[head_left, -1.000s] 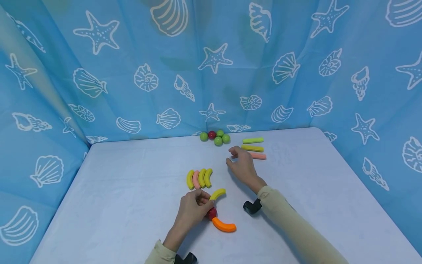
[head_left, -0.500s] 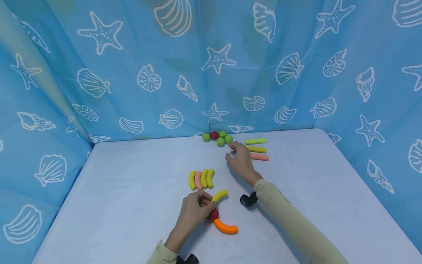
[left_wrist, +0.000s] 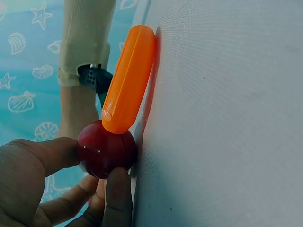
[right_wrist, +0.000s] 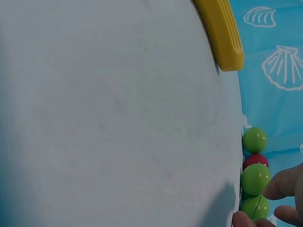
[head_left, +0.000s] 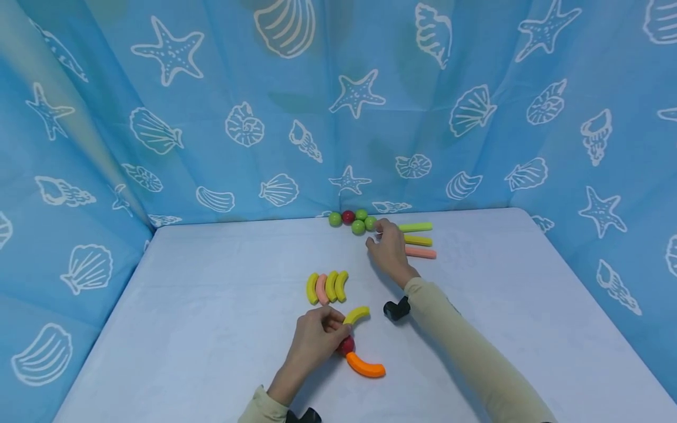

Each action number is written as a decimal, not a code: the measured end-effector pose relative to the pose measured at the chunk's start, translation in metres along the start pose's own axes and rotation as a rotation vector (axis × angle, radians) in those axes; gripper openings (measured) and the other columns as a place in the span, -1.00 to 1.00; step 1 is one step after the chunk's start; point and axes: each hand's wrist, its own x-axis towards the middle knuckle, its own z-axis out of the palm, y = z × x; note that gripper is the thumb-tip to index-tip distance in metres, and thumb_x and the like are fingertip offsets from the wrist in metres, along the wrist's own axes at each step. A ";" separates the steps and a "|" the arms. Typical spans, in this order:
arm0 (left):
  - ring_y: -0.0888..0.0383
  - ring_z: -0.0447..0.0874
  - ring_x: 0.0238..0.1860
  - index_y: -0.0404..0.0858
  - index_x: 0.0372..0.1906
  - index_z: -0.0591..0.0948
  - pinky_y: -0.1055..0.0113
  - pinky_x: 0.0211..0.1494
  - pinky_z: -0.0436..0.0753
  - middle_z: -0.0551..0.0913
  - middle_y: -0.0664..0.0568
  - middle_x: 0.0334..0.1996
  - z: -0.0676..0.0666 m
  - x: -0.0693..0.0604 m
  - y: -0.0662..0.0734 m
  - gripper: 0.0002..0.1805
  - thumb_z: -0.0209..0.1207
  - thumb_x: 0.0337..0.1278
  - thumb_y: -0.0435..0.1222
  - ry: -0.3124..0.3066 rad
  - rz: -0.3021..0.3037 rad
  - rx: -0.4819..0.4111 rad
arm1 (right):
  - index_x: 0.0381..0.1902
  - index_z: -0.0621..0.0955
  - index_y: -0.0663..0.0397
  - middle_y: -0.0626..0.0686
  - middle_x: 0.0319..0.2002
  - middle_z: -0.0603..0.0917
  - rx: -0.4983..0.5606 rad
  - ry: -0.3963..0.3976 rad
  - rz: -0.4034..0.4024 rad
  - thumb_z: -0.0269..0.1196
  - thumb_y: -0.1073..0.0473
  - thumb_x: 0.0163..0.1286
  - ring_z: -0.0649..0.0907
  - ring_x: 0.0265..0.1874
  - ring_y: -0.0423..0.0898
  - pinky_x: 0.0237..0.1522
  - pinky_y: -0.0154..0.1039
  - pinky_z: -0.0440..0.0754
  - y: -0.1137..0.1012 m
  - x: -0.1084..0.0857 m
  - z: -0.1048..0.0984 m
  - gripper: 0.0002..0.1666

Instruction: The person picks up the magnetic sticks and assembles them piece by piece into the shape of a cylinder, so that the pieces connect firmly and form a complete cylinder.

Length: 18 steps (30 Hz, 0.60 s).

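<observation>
My left hand [head_left: 315,339] pinches a dark red ball [head_left: 346,345] between thumb and fingers, also seen as the red ball [left_wrist: 105,149] in the left wrist view. An orange curved piece [head_left: 366,366] touches that ball, and a yellow curved piece [head_left: 357,314] lies just above it. My right hand [head_left: 390,249] is beside the green balls [head_left: 358,227] at the back, its fingers bent and apart. In the right wrist view its fingertips are near a green ball [right_wrist: 255,206]; whether they touch it I cannot tell.
Several curved pieces, yellow [head_left: 312,288] and pink [head_left: 321,289], lie side by side left of centre. Right of my right hand lie straight sticks: light green [head_left: 416,227], yellow [head_left: 419,240] and pink [head_left: 421,252]. A patterned blue curtain [head_left: 296,106] hangs behind the white table [head_left: 211,282].
My right hand has moved up toward the green balls. My left hand keeps hold of the red ball. The whole head view has shifted slightly.
</observation>
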 end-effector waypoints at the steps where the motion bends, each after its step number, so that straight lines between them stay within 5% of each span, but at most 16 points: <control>1: 0.22 0.56 -0.49 -0.25 -0.30 0.67 0.42 -0.46 0.60 0.60 0.16 -0.51 0.000 0.000 0.000 -0.86 0.39 0.08 -0.31 -0.001 -0.002 -0.001 | 0.15 0.52 0.32 0.23 0.05 0.58 -0.007 0.000 0.006 0.32 0.33 0.30 0.59 -0.05 0.06 0.01 -0.08 0.61 0.000 0.001 0.000 -0.54; 11: 0.23 0.56 -0.49 -0.26 -0.29 0.67 0.42 -0.45 0.60 0.60 0.16 -0.51 -0.001 -0.001 0.001 -0.85 0.39 0.07 -0.31 -0.005 -0.007 -0.007 | 0.24 0.47 0.31 0.23 0.03 0.52 -0.052 0.005 0.025 0.31 0.31 0.32 0.55 -0.10 0.06 -0.08 -0.07 0.61 0.000 0.013 0.005 -0.45; 18: 0.23 0.56 -0.50 -0.26 -0.29 0.68 0.43 -0.46 0.60 0.60 0.16 -0.51 -0.001 0.000 0.000 -0.86 0.39 0.07 -0.31 -0.004 -0.007 -0.013 | 0.36 0.38 0.31 0.31 0.21 0.42 -0.119 -0.015 0.038 0.29 0.29 0.33 0.53 0.03 0.13 0.11 0.01 0.58 -0.003 0.023 0.011 -0.33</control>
